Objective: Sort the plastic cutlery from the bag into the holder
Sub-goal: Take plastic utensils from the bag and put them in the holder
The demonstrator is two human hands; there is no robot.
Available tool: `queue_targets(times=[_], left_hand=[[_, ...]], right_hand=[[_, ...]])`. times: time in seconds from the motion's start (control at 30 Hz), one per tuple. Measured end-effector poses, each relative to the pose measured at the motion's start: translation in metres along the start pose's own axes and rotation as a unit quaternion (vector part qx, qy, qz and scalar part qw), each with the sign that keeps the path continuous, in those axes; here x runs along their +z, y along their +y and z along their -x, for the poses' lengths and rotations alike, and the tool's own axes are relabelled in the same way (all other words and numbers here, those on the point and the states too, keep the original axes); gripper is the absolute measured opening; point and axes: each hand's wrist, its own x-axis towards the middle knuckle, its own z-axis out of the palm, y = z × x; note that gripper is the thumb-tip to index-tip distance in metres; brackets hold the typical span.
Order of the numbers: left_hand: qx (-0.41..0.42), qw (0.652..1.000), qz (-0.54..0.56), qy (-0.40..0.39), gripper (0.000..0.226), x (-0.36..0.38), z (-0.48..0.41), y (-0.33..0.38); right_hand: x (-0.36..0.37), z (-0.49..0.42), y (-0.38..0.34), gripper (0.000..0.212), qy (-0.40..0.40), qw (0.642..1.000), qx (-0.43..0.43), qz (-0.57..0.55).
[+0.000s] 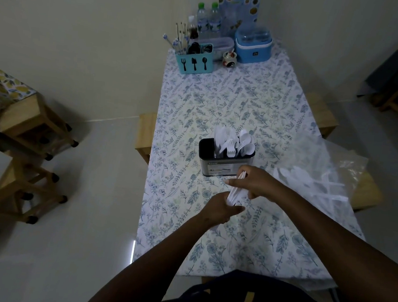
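Over a table [233, 101] covered in a blue-and-green leaf-print cloth, the person's two bare hands meet just in front of a dark, metal-sided holder [225, 164]. The left hand [219, 209] is closed around the lower end of a small bundle of white plastic cutlery [235, 192], while the right hand [253, 182] pinches the upper end of the same bundle between thumb and fingers — which kinds of pieces are in it cannot be told. The holder stands upright on the cloth, and white spoons and forks [235, 142] already stick up out of its compartments. To the right, a clear plastic bag [321, 171] lies open on the table with more white cutlery visible inside. At the far end sit a blue cutlery caddy [193, 62], two water bottles [208, 20] and a blue lidded container [253, 46]. Wooden stools [37, 122] stand on the floor at the left.
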Motion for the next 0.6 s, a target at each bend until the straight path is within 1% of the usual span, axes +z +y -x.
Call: queue_targets(times=[0.1,0.2,0.3,0.4,0.5,0.6], left_hand=[[0.02,0.997,-0.059,0.039,0.02,-0.002,-0.007,0.003],[0.032,0.993,-0.089,0.065,0.021,-0.007,-0.013,0.007],[0.07,0.984,-0.125,0.103,0.027,-0.014,-0.02,0.011],[0.105,0.976,-0.15,0.119,0.027,-0.021,-0.028,0.017],[0.098,0.98,-0.131,0.112,0.029,-0.026,-0.037,0.022],[0.091,0.984,-0.11,0.104,0.035,-0.031,-0.045,0.026]], right_hand=[[-0.011,-0.007,0.001,0.024,-0.054,0.994,0.013,-0.098],[-0.019,-0.009,-0.002,0.017,-0.076,0.986,0.018,-0.15],[-0.024,-0.013,-0.006,0.013,-0.085,0.976,0.025,-0.199],[-0.031,-0.018,-0.012,0.012,-0.083,0.976,0.014,-0.199],[-0.037,-0.024,-0.02,0.012,-0.064,0.983,-0.007,-0.173],[-0.042,-0.031,-0.03,0.011,-0.038,0.991,-0.025,-0.125]])
